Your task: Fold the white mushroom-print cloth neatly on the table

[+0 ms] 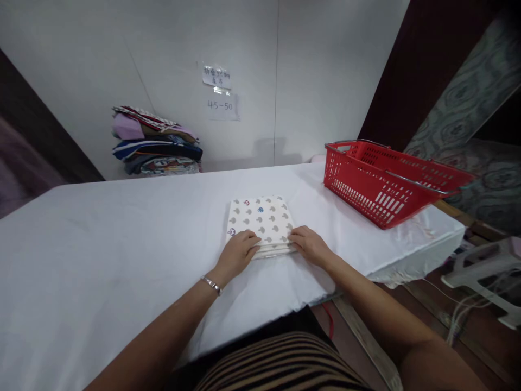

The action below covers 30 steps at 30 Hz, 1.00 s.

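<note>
A folded white cloth (pixel 261 218) printed with small grey mushroom shapes lies on the white-covered table (pixel 101 244), just ahead of me. My left hand (pixel 237 253) grips its near left corner, fingers curled over the edge. My right hand (pixel 308 245) holds the near right corner the same way. A silver bracelet sits on my left wrist.
A red plastic basket (pixel 382 182) with metal handles stands at the table's right end. A stack of folded colourful cloths (pixel 157 142) rests against the back wall at the left. Paper notes hang on the wall. A white plastic stool (pixel 484 274) stands on the floor at right.
</note>
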### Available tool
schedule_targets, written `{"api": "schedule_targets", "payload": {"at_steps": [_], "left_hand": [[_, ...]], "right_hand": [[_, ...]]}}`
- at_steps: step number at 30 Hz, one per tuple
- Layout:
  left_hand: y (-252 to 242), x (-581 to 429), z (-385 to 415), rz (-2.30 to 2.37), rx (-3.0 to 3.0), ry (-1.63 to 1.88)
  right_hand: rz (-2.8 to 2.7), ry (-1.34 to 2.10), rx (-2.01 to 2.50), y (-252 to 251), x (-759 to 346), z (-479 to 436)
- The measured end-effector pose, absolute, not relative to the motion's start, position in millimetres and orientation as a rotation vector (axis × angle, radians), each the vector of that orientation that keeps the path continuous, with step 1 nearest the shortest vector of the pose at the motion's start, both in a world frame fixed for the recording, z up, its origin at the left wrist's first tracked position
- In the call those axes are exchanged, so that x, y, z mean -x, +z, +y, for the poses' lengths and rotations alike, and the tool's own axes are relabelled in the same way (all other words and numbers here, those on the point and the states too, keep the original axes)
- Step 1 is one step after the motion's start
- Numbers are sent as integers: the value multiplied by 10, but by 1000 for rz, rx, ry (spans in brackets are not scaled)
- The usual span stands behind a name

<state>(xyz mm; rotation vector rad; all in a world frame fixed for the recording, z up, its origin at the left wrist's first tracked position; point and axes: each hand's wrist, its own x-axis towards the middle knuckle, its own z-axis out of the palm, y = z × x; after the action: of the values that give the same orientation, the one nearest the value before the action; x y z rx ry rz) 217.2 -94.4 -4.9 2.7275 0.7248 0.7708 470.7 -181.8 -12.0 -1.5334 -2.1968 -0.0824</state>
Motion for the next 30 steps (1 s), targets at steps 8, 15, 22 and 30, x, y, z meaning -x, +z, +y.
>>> {"api": "schedule_targets", "payload": {"at_steps": [8, 15, 22, 30], "left_hand": [[-107, -2210, -960, 700, -2827, 793], [-115, -2195, -1008, 737, -2895, 741], [-63, -2264, -997, 854, -2952, 604], [-117, -2200, -1078, 691, -3078, 915]], "right_hand": [[-2068, -83, 1585, -166, -4740, -1819], [-2190, -216, 1554, -172, -4698, -1887], [-2291, -375, 1571, -128, -4645, -1852], [-2188, -463, 1448, -113, -4609, -1895]]}}
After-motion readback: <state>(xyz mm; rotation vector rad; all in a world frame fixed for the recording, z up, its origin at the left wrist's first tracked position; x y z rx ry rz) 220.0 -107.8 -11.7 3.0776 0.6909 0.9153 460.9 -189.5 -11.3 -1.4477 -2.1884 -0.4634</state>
